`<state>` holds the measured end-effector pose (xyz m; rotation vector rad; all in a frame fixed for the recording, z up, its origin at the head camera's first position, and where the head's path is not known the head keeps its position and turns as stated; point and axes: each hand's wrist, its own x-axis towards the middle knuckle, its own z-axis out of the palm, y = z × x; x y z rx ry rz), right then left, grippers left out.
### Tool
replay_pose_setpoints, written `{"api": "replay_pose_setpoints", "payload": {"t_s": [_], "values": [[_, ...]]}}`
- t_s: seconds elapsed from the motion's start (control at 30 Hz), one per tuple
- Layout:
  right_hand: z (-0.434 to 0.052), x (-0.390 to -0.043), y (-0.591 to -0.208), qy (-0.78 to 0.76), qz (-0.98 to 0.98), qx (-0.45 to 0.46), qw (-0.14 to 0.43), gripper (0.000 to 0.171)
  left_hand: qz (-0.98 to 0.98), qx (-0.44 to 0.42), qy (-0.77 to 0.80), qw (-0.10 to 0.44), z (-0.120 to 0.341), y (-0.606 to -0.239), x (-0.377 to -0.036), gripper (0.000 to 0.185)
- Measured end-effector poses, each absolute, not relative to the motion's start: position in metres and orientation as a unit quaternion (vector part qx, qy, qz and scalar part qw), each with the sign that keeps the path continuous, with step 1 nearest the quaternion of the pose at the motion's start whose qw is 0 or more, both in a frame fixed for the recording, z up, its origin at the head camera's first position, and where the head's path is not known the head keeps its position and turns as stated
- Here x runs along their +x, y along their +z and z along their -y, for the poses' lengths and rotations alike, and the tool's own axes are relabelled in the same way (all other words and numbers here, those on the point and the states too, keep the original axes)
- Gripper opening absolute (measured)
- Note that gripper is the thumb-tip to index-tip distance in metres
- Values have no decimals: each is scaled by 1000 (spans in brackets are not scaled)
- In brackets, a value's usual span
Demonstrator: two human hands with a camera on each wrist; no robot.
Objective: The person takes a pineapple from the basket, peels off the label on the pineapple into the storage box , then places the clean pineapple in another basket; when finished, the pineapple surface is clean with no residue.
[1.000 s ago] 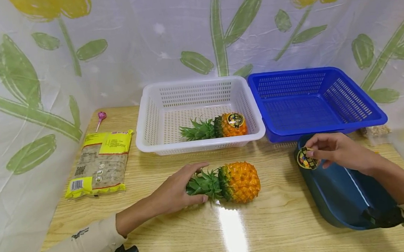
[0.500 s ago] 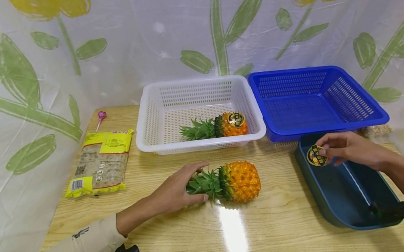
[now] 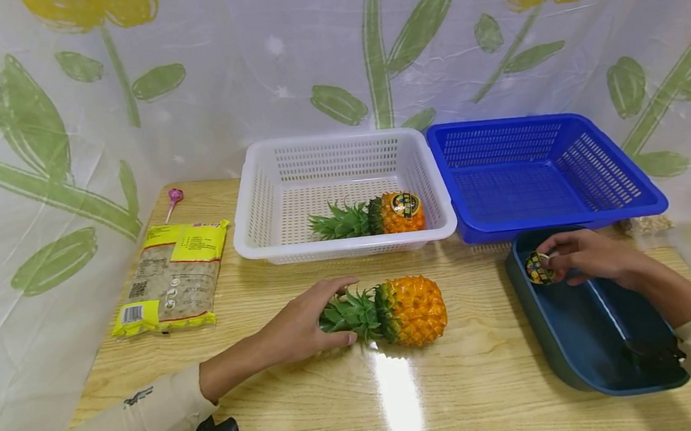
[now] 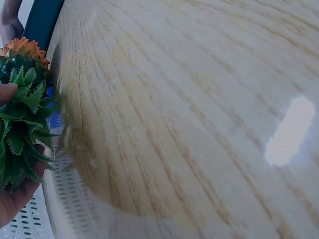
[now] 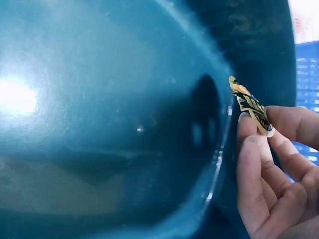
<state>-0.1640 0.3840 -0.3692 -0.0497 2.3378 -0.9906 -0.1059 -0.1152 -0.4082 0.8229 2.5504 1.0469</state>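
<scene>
- Round sticker [image 3: 538, 269]: black and gold print with a colourful centre, pinched between the thumb and fingertips [image 5: 249, 130] of the right hand [image 3: 586, 257]. It is held edge-up just above the far end of the dark teal tray [image 3: 581, 346]; the right wrist view shows it clear of the tray's inner wall.
- Pineapple [image 3: 404, 311]: orange body, green leafy crown, lying on its side on the table [image 3: 468, 382] with the crown pointing left. No sticker shows on it.
- Left hand [image 3: 305, 323]: fingers curled round the pineapple's crown, holding it against the table.
- White basket [image 3: 260, 209]: holds a second pineapple [image 3: 382, 214] on its side, which carries a sticker like the held one on its body.
- Blue basket [image 3: 637, 199]: right beside the white one, behind the tray.
- Table: glossy light wood grain, with a bright glare patch near the front.
- Left side: yellow-edged bag [image 3: 170, 278]; pink lollipop [image 3: 172, 201] behind it.
- Backdrop: translucent plastic sheet [image 3: 201, 85] printed with green leaves and yellow flowers.
</scene>
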Motion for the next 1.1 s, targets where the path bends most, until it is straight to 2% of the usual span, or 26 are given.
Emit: {"api": "replay_pose_setpoints", "payload": {"t_s": [0.43,0.83,1.1], "values": [[-382,-168,-389,-355,-893,-13,277,44,-876,287,361,140,114,-409,-108,86],[-382,-166,-385,-339,-909,-30,242,50,-877,285,362,137,115,-408,-108,85],[-386,-162,-381,-334,-910,-44,243,53,-879,286,357,135,116,-409,-108,85]]}}
